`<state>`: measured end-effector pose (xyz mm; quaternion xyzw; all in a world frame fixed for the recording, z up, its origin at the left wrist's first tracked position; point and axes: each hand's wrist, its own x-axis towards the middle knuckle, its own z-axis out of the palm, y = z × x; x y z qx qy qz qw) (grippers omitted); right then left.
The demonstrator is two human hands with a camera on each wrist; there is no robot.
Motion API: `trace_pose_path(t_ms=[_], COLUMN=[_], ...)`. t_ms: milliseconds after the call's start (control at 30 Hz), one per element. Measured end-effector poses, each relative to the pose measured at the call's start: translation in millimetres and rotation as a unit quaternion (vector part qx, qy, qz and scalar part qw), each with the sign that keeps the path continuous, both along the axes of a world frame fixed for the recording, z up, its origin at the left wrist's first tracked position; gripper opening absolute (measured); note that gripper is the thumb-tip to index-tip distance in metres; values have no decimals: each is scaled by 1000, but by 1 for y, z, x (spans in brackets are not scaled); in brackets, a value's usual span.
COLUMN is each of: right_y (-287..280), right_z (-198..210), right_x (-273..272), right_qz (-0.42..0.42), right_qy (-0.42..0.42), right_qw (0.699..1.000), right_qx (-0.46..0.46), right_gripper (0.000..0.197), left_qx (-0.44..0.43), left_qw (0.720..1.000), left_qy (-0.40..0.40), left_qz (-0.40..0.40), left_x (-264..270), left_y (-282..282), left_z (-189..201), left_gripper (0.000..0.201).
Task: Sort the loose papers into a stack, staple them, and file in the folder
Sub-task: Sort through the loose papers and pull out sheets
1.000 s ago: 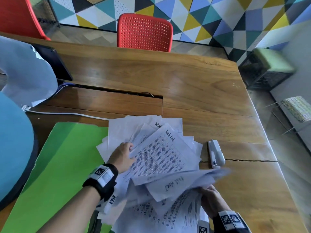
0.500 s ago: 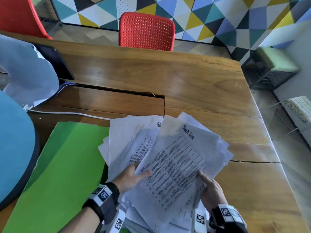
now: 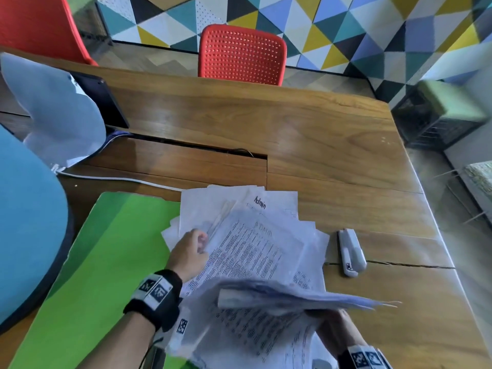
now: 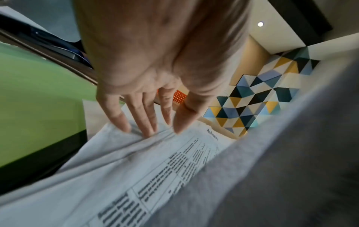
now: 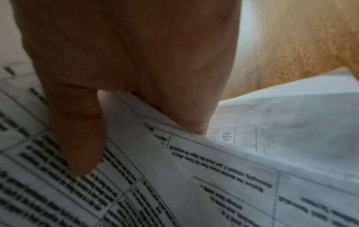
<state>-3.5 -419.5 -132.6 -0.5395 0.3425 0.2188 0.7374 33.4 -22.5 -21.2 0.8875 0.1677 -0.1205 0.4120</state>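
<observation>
A loose spread of printed papers (image 3: 255,243) lies on the wooden table (image 3: 332,145), the top sheets headed "Admin". My left hand (image 3: 201,245) rests at the spread's left edge; its straight fingers (image 4: 147,122) press on a sheet (image 4: 155,161). Nearer to me, my right hand (image 3: 332,323) holds a lifted bundle of sheets (image 3: 292,296) seen edge-on. Its thumb (image 5: 77,145) lies on top of a printed sheet (image 5: 223,169), with the fingers beneath. A green folder (image 3: 106,262) lies flat to the left of the papers. A white stapler (image 3: 350,251) sits just right of them.
A large blue round object (image 3: 26,222) fills the left edge. A pale sheet (image 3: 56,110), a dark tablet (image 3: 103,99) and a white cable (image 3: 119,179) lie at the back left. Red chairs (image 3: 241,54) stand behind the table. The table's right edge drops to the floor by a black crate (image 3: 436,115).
The right hand has lowered its bundle from a raised flat spread to edge-on near me, uncovering the stapler and the "Admin" sheets. The left hand moved up to the pile's left edge.
</observation>
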Motion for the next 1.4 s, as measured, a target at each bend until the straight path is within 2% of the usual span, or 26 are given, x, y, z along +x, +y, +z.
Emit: trace_pose_path(t_ms=[33, 67, 100, 133, 200, 267, 367, 500, 533, 600, 667, 733, 767, 833, 900, 967, 1000, 1067, 1133, 1200, 1267, 1300, 1333, 1400], right_y=[8, 28, 58, 71, 72, 72, 78, 82, 83, 82, 80, 80, 81, 85, 86, 84, 81, 78, 76, 76, 74, 74, 74, 66], right_z=[14, 46, 90, 112, 116, 116, 114, 111, 112, 117, 121, 124, 123, 123, 123, 124, 125, 126, 130, 129, 124, 124, 120, 114], right_x=[2, 5, 12, 13, 8, 8, 12, 16, 17, 19, 21, 22, 22, 21, 18, 16, 15, 15, 17, 19, 20, 21, 21, 19], right_qz=[37, 81, 106, 113, 91, 71, 42, 59, 65, 73, 82, 78, 72, 59, 41, 35, 36, 48, 70, 73, 57, 53, 44, 24], right_qy=[5, -1, 13, 10, -43, -57, -43, -63, -63, -65, -67, -70, -72, -77, -93, -102, -101, -99, -92, -68, -49, -43, -34, -26], right_qw=[999, 996, 994, 993, 995, 995, 996, 991, 991, 993, 994, 994, 995, 995, 995, 994, 994, 992, 988, 989, 994, 994, 995, 995], right_qx=[30, 32, 34, 15, -11, -36, -63, -105, -99, -69, -31, -18, -25, -24, -9, 9, 28, 67, 102, 105, 79, 80, 83, 91], right_gripper=[60, 48, 24, 10, 29, 48, 52, 42, 45, 60, 62, 66, 69, 73, 71, 70, 70, 71, 73, 74, 81, 82, 79, 68], left_qx=[1, -1, -9, -11, 7, 6, -1, 33, 33, 29, 44, 16, -1, -31, -121, -238, -305, -408, -421, -400, -371, -366, -371, -374], left_qw=[1000, 1000, 999, 998, 997, 997, 999, 997, 997, 996, 995, 996, 997, 998, 992, 968, 947, 902, 900, 909, 912, 913, 911, 910], left_qy=[12, 20, 40, 53, 61, 51, 47, 65, 72, 81, 69, 58, 49, 28, 38, 75, 93, 124, 107, 99, 101, 104, 104, 105], left_qz=[-4, -16, -30, -41, -53, -50, -9, -2, -8, -29, -53, -60, -57, -52, -24, 22, 42, 62, 23, -67, -142, -149, -151, -145], left_x=[4, 7, 8, 7, 4, 1, 3, 6, 6, 5, 4, 3, 3, 1, -3, -8, -10, -18, -23, -23, -21, -20, -19, -21], left_y=[-2, -5, -8, -11, -11, -12, -16, -16, -15, -14, -13, -12, -12, -12, -10, -4, -2, -1, -9, -24, -45, -53, -59, -64], left_z=[1, 4, 5, 4, -2, -6, -4, -4, -5, -2, 1, -3, -4, 1, 0, -2, -1, 7, 28, 49, 59, 61, 65, 71], left_gripper=[33, 33, 35, 37, 34, 30, 25, 41, 41, 31, 6, 15, 10, 12, 10, 10, 23, 66, 93, 82, 39, 21, 19, 43])
